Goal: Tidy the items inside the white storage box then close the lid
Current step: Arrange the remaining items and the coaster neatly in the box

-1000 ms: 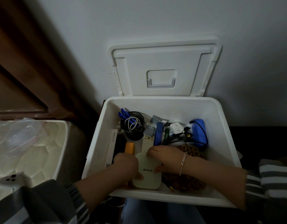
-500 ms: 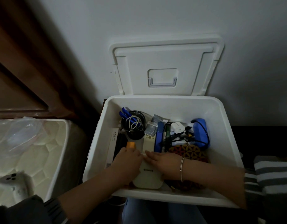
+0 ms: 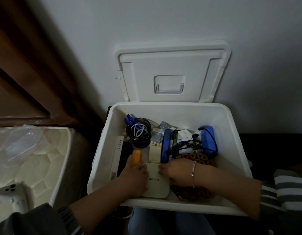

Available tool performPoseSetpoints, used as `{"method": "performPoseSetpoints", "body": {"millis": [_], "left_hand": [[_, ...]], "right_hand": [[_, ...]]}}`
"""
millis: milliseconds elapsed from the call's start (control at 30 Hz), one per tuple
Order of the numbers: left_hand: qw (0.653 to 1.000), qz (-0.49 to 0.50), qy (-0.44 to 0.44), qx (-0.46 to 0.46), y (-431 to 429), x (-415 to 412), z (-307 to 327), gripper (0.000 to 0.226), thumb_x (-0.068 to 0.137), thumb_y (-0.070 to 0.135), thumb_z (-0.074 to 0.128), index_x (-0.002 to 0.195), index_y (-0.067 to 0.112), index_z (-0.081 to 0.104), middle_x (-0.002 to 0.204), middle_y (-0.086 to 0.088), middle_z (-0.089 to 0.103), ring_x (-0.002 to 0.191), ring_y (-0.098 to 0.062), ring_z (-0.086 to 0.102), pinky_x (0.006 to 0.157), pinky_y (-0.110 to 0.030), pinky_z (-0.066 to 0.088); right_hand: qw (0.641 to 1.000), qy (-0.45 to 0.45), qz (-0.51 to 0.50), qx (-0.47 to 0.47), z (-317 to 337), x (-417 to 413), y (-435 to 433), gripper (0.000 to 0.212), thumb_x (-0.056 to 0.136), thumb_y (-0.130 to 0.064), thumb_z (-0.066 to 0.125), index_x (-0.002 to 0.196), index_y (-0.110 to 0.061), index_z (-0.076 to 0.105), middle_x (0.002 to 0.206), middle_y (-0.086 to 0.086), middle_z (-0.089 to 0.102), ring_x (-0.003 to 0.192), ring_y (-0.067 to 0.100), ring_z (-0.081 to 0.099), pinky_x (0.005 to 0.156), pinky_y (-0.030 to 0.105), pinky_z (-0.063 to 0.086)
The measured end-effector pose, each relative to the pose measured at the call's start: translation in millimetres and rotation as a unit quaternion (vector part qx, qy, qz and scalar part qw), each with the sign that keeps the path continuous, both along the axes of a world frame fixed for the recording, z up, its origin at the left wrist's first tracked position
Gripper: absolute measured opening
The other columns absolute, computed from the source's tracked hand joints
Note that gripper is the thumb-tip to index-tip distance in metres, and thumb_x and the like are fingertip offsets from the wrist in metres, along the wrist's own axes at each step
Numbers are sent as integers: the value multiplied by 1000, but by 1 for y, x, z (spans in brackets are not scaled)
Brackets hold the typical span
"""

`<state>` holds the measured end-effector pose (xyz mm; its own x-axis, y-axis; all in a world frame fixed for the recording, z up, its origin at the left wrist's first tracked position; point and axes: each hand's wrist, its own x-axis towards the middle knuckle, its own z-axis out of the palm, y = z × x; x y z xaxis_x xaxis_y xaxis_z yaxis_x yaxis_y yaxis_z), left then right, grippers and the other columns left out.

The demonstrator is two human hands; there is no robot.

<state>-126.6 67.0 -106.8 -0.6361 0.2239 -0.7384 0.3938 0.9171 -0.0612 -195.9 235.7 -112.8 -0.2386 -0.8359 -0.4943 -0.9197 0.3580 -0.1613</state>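
The white storage box (image 3: 231, 150) stands open in front of me, its lid (image 3: 169, 73) leaning upright against the wall. Both my hands are inside, at the near end. My left hand (image 3: 133, 177) and my right hand (image 3: 177, 172) rest on a cream flat rounded device (image 3: 158, 184), one on each side, fingers on its top edge. An orange block (image 3: 136, 156) pokes up just past my left fingers. Beyond lie a white remote (image 3: 154, 151), a blue case (image 3: 165, 146), a black mesh cup (image 3: 140, 133) with pens and a cable, and a blue pack (image 3: 208, 139).
A patterned brown pouch (image 3: 192, 157) lies under my right wrist. A long white carton (image 3: 118, 153) stands along the box's left wall. A white mattress (image 3: 28, 163) with a grey controller (image 3: 11, 192) sits at the left. The wall is right behind the box.
My hands have shifted slightly on the cream device, pushing it a little deeper; my left hand slid back toward me, uncovering more of the orange block.
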Motion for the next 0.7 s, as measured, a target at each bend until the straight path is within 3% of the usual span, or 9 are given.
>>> {"method": "performPoseSetpoints", "body": {"millis": [133,233,300,400,500,567,633,700], "left_hand": [[990,87,58,97,-2,-10,0,33,98,31,40,123,15,55,127,-7,56,133,-24,35,112,-61,-2],[972,140,99,158,-4,-15,-5,38,97,33,44,131,19,52,128,-3,58,125,-21,46,114,-47,11],[958,168,118,202,-1,-18,-8,39,96,33,46,132,20,52,128,-3,59,120,-21,51,107,-37,31],[936,206,123,258,9,-21,-9,36,97,31,47,130,18,54,129,-3,59,116,-19,54,95,-32,45],[923,237,111,283,25,-27,-9,34,97,29,49,127,15,55,128,-4,59,115,-19,55,91,-29,45],[916,263,93,289,38,-30,-9,31,96,29,50,121,13,57,122,-8,61,109,-22,57,86,-31,46],[909,292,71,288,51,-35,-9,27,96,28,50,113,10,58,115,-11,61,102,-25,57,75,-30,43],[907,315,43,277,63,-39,-12,23,95,26,50,109,9,55,114,-14,59,102,-27,57,70,-27,39]], "right_hand": [[977,28,-118,-175,51,-6,24,35,95,-26,47,127,-16,55,124,2,61,110,19,57,96,37,46],[915,114,-220,-318,78,-10,61,25,86,-19,62,109,-13,68,108,3,69,102,22,63,90,37,49],[867,154,-302,-365,81,-10,85,25,82,-14,65,106,-9,69,108,6,68,104,27,62,91,41,49],[819,183,-406,-362,71,-7,110,40,83,-17,63,122,-5,59,129,14,56,121,34,51,105,44,38],[811,120,-494,-289,55,-1,121,70,86,-23,65,144,-6,30,154,13,23,142,28,22,114,32,16],[807,82,-518,-271,47,0,122,80,89,-27,61,149,-6,11,158,9,3,146,22,6,114,26,7],[792,57,-541,-275,44,-2,121,84,91,-26,57,150,-7,1,159,6,-7,146,20,2,114,25,6],[761,21,-584,-283,47,-4,119,83,92,-20,56,150,-9,-4,159,6,-8,146,22,8,110,22,11]]}}
